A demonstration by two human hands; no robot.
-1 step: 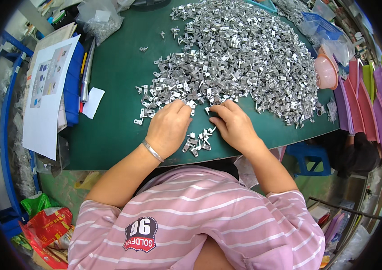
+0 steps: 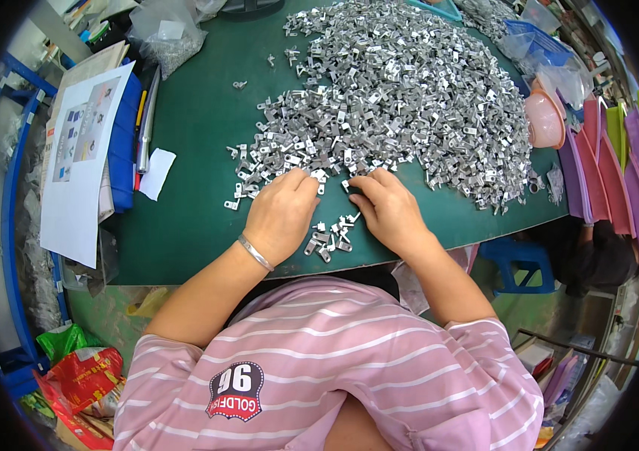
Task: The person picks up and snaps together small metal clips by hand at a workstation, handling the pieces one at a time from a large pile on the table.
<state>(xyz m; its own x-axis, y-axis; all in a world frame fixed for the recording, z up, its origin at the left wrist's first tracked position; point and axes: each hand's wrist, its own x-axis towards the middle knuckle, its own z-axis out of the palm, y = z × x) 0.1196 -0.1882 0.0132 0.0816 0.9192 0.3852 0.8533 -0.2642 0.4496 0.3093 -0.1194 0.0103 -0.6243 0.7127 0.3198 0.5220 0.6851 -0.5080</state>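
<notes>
A wide heap of small silvery metal brackets (image 2: 409,98) covers much of the green table. At its near edge my left hand (image 2: 280,209) is closed, back upward, with its fingertips turned under; what they hold, if anything, is hidden. To its right, my right hand (image 2: 388,209) has thumb and index finger drawn together, with a small metal bracket (image 2: 346,185) at the index fingertip. Between my wrists, close to the table's front edge, lies a small separate cluster of brackets (image 2: 328,239).
At left stand a blue bin (image 2: 121,143) and a propped paper sheet (image 2: 78,165). A bag of small parts (image 2: 166,37) sits at the far left. Rightward are a pink basket (image 2: 545,120) and purple and pink bins (image 2: 598,165). A blue stool (image 2: 519,263) stands below the table's right side.
</notes>
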